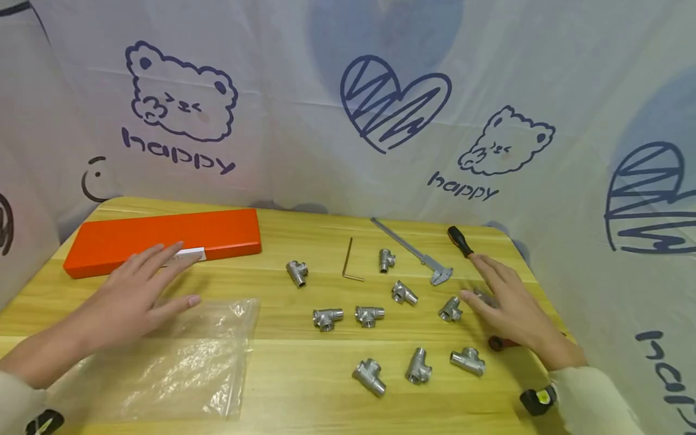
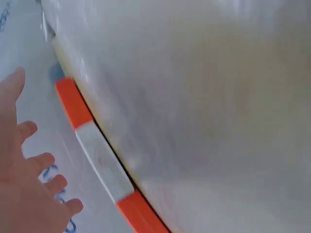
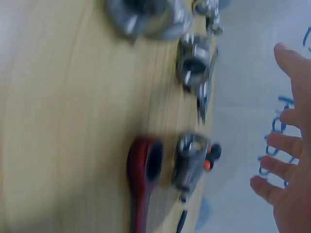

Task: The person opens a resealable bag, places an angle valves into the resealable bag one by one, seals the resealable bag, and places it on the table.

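My left hand (image 1: 142, 291) is open with its fingers spread. It hovers over the wooden table (image 1: 304, 386), between a clear plastic bag (image 1: 179, 362) and an orange case (image 1: 163, 238); its fingertips reach the case's white label (image 1: 191, 254). In the left wrist view the left hand (image 2: 24, 189) lies beside the orange case (image 2: 73, 104). My right hand (image 1: 508, 305) is also open, with straight fingers, and partly covers a metal tee fitting (image 1: 481, 295). Its thumb is close to another fitting (image 1: 450, 309). The right wrist view shows the right hand (image 3: 286, 179) apart from a fitting (image 3: 189, 162).
Several more steel tee fittings (image 1: 370, 315) lie scattered across the middle and right of the table. At the back lie a hex key (image 1: 349, 261), a caliper (image 1: 418, 252) and a black-handled screwdriver (image 1: 460, 241). A red-handled tool (image 1: 497, 343) sits under my right wrist. Printed curtains surround the table.
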{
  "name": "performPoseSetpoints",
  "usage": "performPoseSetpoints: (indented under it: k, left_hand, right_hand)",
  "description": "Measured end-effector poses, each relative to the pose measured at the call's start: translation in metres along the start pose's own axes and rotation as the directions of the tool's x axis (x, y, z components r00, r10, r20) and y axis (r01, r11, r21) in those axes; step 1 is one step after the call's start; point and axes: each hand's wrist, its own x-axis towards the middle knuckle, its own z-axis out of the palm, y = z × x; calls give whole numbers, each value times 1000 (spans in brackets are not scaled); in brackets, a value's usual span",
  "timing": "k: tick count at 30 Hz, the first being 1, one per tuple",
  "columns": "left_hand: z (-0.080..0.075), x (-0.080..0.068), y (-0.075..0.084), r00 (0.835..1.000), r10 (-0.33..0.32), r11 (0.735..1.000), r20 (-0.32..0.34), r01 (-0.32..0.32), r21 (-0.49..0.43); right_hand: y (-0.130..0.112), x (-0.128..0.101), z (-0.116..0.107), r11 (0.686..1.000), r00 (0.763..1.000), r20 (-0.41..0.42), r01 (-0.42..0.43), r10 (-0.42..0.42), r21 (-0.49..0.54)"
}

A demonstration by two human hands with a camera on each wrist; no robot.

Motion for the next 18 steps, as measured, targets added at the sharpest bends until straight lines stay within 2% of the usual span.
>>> performPoseSetpoints:
  k: [4,7,12,18]
  left_hand:
    - [9,-7,15,994,83,996,-73,-84,-22]
    - [16,-12,24,990,116,990,-83,-122,-66]
    - [24,-18,33,993,107,986,-42,-111,-128]
    - [33,-24,29,995,90,977,42,-80,-199]
  right_hand:
    - [-15,10,6,996,999,43,6,-10,84]
    - [-25,19,14,988,997,62,37,-47,152]
    - [-37,33,29,974,990,94,86,-108,209]
    - [-48,46,42,975,973,203,69,-113,209]
